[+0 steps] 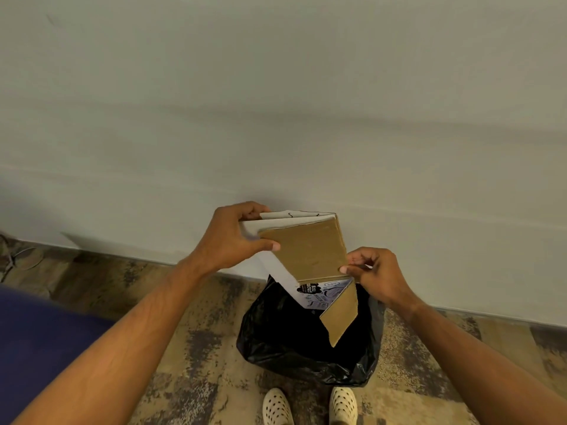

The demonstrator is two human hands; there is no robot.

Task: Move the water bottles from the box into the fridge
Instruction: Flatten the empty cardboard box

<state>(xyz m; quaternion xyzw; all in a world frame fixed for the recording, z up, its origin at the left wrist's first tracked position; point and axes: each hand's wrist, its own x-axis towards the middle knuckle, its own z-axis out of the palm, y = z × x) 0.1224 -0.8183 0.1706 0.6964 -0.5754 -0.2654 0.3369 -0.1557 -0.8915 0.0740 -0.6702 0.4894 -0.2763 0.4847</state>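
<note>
Over the black bin bag, close to the pale wall, you are holding the box with both hands — it is folded flat, not standing as a carton. Its brown cardboard inner side is facing you, plain and unprinted, while white outer faces are showing along the top edge and down the left side. Lower down, a white panel with black and blue print is peeking out; the lettering is too small to read. One brown flap is hanging down at a slant from the lower right corner, its tip reaching over the bag's dark mouth.

Your left hand is gripping the box's upper left corner, thumb lying across the brown face and fingers curled round behind the white edge. Your right hand is pinching the box's right edge just where the flap is hinging, thumb and fingertips closed on the cardboard.

The bag is sitting on the mottled brown floor — its plastic is crumpled and glossy. Your two cream perforated shoes are standing just beside it, at the bottom of the view.
</note>
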